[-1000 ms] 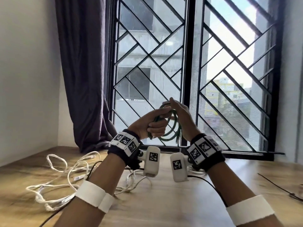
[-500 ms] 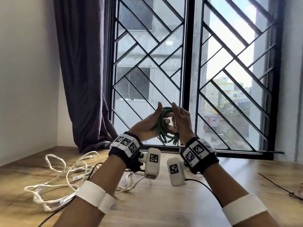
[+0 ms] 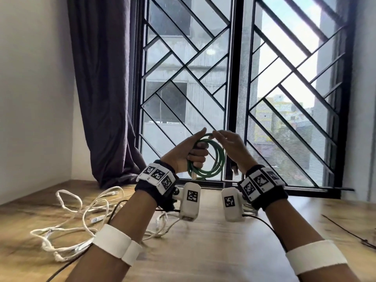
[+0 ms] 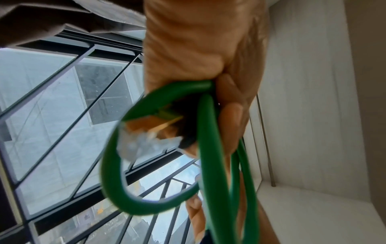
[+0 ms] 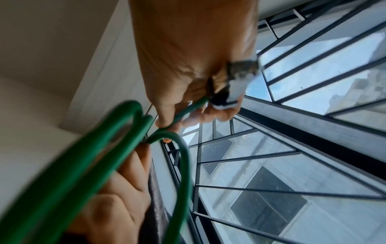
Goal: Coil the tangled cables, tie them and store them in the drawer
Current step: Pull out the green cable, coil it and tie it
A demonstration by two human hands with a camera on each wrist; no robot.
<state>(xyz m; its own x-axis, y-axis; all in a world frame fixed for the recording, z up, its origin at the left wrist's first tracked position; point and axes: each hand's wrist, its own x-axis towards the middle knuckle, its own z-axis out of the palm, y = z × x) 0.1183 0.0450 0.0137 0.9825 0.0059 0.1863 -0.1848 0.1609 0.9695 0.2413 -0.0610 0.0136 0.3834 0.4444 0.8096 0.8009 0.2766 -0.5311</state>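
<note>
A green network cable [image 3: 216, 159] is wound into a small coil and held up in front of the window. My left hand [image 3: 190, 153] grips the coil's left side with curled fingers. In the left wrist view a clear plug [image 4: 146, 142] pokes into the green cable's [image 4: 211, 148] loop under my left hand [image 4: 198, 49]. My right hand [image 3: 230, 147] pinches a strand at the top of the coil. In the right wrist view my right hand [image 5: 188, 57] also holds the other plug [image 5: 236, 82] against the palm, with the green cable [image 5: 83, 156] running out between the fingers.
A tangle of white cables [image 3: 81, 216] lies on the wooden table [image 3: 203, 251] at the left, with a thin black lead through it. Another black cable [image 3: 345, 231] lies at the right edge. A dark curtain [image 3: 105, 98] and a barred window [image 3: 234, 78] stand behind.
The coil has turned so its loops face me. My right hand has slid from the coil's side up to its top, and my hands have moved slightly apart.
</note>
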